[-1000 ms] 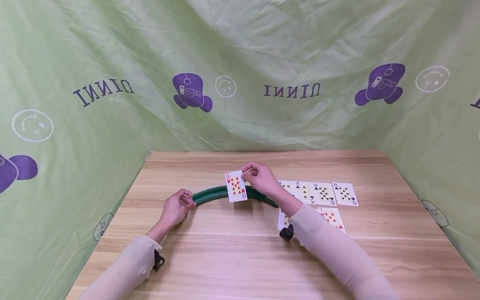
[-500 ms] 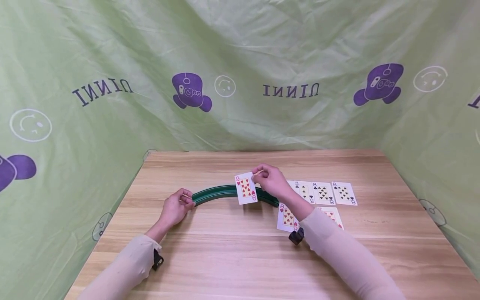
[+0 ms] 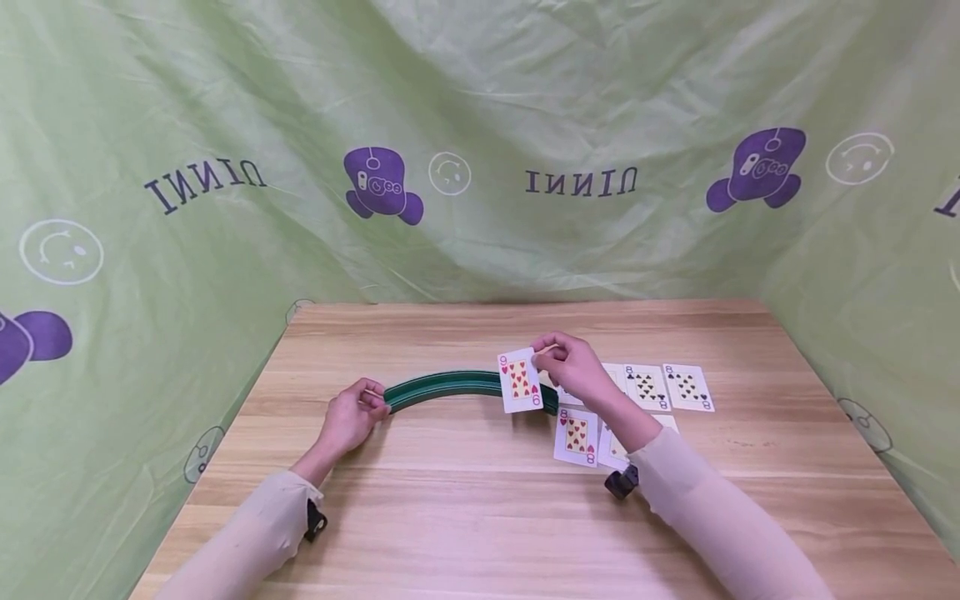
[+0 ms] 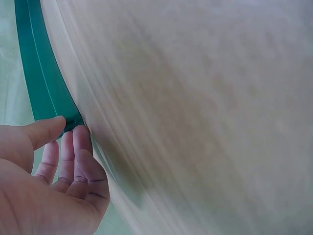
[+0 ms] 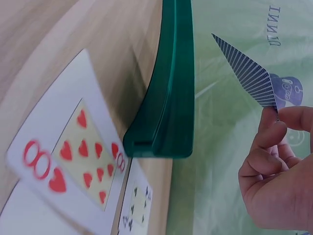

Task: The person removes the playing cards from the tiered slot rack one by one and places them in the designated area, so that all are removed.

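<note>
The left hand (image 3: 354, 417) pinches the left end of a curved green card holder (image 3: 442, 384) on the table. In the left wrist view the thumb lies on top of the holder's end (image 4: 46, 68), with fingertips against its edge. My right hand (image 3: 573, 367) pinches a nine of hearts (image 3: 520, 381) by its upper right corner, face toward the head camera. The card is held up in front of the holder's right part, overlapping it in the head view. The right wrist view shows the striped back of this card (image 5: 249, 73).
Right of the holder, face-up cards lie in two rows. Two black eights (image 3: 645, 387) end the back row; the right hand covers part of it. In front lies an eight of hearts (image 3: 576, 437) beside cards partly under the right forearm. A green cloth (image 3: 480, 233) hangs behind the table.
My right hand has moved right along the holder with the nine of hearts, uncovering the eight of hearts. The left hand has stayed on the holder's end.
</note>
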{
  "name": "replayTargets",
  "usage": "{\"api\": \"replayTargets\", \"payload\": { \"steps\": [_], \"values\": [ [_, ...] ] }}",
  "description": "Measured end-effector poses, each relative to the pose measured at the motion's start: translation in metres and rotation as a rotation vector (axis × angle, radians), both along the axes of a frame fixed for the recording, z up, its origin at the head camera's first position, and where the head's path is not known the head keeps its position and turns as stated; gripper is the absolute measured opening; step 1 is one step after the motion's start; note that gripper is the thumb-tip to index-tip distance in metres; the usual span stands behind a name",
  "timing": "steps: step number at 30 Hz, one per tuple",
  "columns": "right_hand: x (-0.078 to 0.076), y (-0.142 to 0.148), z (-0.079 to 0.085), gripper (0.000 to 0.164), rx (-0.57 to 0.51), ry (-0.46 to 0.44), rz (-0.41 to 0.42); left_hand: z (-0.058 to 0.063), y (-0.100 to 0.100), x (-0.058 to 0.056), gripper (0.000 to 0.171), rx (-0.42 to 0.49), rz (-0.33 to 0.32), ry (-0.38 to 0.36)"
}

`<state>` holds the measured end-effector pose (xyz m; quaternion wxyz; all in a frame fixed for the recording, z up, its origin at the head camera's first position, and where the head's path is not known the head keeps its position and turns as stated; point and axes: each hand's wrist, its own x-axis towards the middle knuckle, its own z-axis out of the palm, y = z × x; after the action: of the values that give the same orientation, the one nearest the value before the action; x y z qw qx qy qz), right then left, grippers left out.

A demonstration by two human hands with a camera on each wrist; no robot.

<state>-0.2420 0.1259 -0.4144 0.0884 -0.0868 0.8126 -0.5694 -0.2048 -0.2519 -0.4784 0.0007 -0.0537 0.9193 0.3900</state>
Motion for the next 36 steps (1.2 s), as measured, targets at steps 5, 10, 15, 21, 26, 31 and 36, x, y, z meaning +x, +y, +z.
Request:
{"api": "replayTargets", "payload": {
  "steps": [5,10,15,21,26,31,36],
  "values": [
    [0.003,0.011,-0.001,0.024,0.013,-0.008,-0.014,0.0,0.001,0.001,0.023,0.0,0.0,0.006],
    [0.005,0.021,-0.002,0.025,0.016,-0.014,-0.024,0.001,0.002,0.002,0.024,-0.001,0.0,0.009],
    [0.009,0.031,-0.002,0.025,0.013,-0.021,-0.033,0.002,0.003,0.002,0.024,-0.001,0.005,0.007],
    [0.013,0.046,-0.002,0.025,0.046,-0.03,-0.048,0.002,0.002,0.002,0.024,0.005,0.009,0.01],
    [0.015,0.059,-0.002,0.028,0.047,-0.039,-0.061,0.001,0.001,0.002,0.023,0.008,0.007,0.008],
    [0.018,0.069,-0.002,0.029,0.051,-0.051,-0.079,0.001,0.001,0.002,0.024,0.008,0.006,0.011],
    [0.02,0.077,-0.003,0.029,0.055,-0.042,-0.095,0.002,0.002,0.001,0.023,0.001,0.001,0.01]
  ]
}}
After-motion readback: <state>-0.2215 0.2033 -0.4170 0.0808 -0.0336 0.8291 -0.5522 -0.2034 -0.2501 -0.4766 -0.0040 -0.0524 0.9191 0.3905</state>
